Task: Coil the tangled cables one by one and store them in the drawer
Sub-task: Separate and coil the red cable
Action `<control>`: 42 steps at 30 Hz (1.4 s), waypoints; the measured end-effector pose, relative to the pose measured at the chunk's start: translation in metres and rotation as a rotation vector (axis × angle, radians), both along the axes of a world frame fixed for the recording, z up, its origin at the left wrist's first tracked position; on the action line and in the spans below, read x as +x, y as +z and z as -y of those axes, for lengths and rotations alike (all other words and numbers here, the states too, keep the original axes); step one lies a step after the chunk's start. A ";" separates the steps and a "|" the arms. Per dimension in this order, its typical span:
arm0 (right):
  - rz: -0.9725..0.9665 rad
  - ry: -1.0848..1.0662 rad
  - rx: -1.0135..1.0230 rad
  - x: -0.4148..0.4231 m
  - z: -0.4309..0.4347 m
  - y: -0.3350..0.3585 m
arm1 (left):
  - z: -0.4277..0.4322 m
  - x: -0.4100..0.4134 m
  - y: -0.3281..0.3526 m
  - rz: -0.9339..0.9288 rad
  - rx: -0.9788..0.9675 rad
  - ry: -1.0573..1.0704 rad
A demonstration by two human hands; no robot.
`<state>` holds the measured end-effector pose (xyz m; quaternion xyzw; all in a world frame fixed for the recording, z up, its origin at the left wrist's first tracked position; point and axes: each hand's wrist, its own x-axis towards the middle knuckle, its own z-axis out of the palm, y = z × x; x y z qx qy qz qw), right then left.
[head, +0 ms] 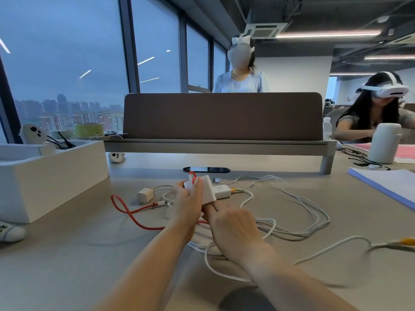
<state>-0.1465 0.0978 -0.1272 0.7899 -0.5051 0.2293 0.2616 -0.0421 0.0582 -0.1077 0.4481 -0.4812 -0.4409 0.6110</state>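
Note:
My left hand [187,199] pinches the white plug end of the red cable [125,211], whose red tip sticks up above my fingers. The cable loops on the table to the left and runs back under my wrists. A white adapter block [208,191] sits against that plug, and my right hand [233,227] holds its near end with the fingertips hidden beneath it. Tangled white cables [298,212] spread to the right and under my right forearm. A white open box [56,176] stands at the left.
A small white charger [146,195] and a white power brick [222,191] lie beyond my hands. A yellow-tipped cable [402,241] lies at the far right near a paper stack [390,182]. A brown divider [222,115] closes the back, and two people are beyond it.

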 end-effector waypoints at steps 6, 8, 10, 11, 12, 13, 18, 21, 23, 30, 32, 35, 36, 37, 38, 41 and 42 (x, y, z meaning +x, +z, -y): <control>0.151 0.182 0.124 -0.001 -0.001 0.001 | 0.000 -0.001 -0.002 0.064 -0.055 0.030; 0.184 0.239 0.158 0.000 -0.003 0.001 | 0.000 0.000 -0.001 0.099 -0.087 0.062; 0.198 0.278 0.176 0.000 -0.005 0.000 | 0.001 0.003 0.000 0.112 -0.108 0.076; 0.196 0.283 0.181 0.000 -0.006 0.000 | 0.002 0.004 0.000 0.118 -0.113 0.072; 0.186 0.282 0.178 -0.001 -0.005 0.001 | 0.004 0.005 -0.001 0.128 -0.118 0.066; 0.165 0.283 0.160 -0.003 -0.004 0.002 | 0.005 0.006 -0.002 0.140 -0.126 0.057; 0.125 0.277 0.096 -0.016 0.000 0.011 | 0.013 0.006 -0.009 0.303 -0.158 0.027; 0.196 0.249 0.074 -0.018 -0.001 0.013 | 0.011 0.005 -0.008 0.328 -0.152 -0.021; 0.266 0.219 0.032 -0.020 -0.001 0.016 | 0.007 0.004 -0.005 0.345 -0.158 -0.046; 0.254 0.203 -0.061 -0.031 0.002 0.018 | -0.004 0.003 0.000 0.404 -0.141 -0.109; 0.262 0.207 -0.050 -0.032 0.003 0.017 | -0.004 0.003 -0.001 0.495 -0.157 -0.093; 0.336 0.286 0.078 -0.034 0.006 0.018 | 0.000 0.007 -0.005 0.585 -0.155 -0.101; 0.383 0.332 0.134 -0.036 0.007 0.020 | 0.002 0.008 -0.006 0.590 -0.145 -0.107; 0.428 0.369 0.172 -0.038 0.008 0.021 | 0.003 0.010 -0.006 0.591 -0.134 -0.111; 0.472 0.394 0.196 -0.041 0.009 0.023 | 0.004 0.011 -0.006 0.591 -0.119 -0.116; 0.626 0.433 0.295 -0.046 0.007 0.025 | 0.002 0.012 -0.005 0.575 -0.093 -0.164; 0.681 0.443 0.327 -0.047 0.008 0.024 | 0.000 0.010 -0.004 0.580 -0.099 -0.179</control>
